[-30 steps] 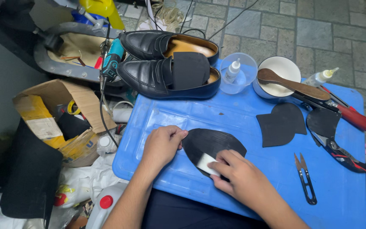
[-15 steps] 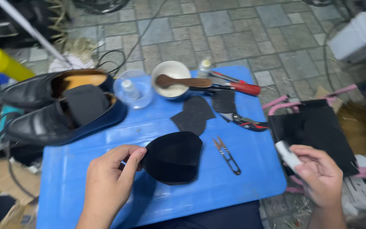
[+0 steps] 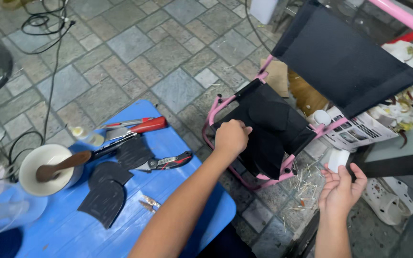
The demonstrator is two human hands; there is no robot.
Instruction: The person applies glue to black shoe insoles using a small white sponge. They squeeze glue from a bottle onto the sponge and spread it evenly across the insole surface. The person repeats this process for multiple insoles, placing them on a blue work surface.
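In the middle of the frame the left hand (image 3: 231, 137) was closed into a fist and held a black piece (image 3: 268, 125) over the seat of a small folding chair (image 3: 345, 62) with a pink frame, which stood on the stone floor (image 3: 168, 52) in the upper right. At the lower right the right hand (image 3: 342, 188) was half open, and its fingertips held a small white block (image 3: 338, 160) just above it. On the left of the frame the blue table (image 3: 168, 191) carried a white bowl (image 3: 48, 169) with a wooden spoon (image 3: 63, 165) inside, two black sole-shaped pieces (image 3: 105, 193), a folding knife (image 3: 166, 162) and a red-handled tool (image 3: 142, 126). A pair of small snips (image 3: 147, 204) lay near the forearm.
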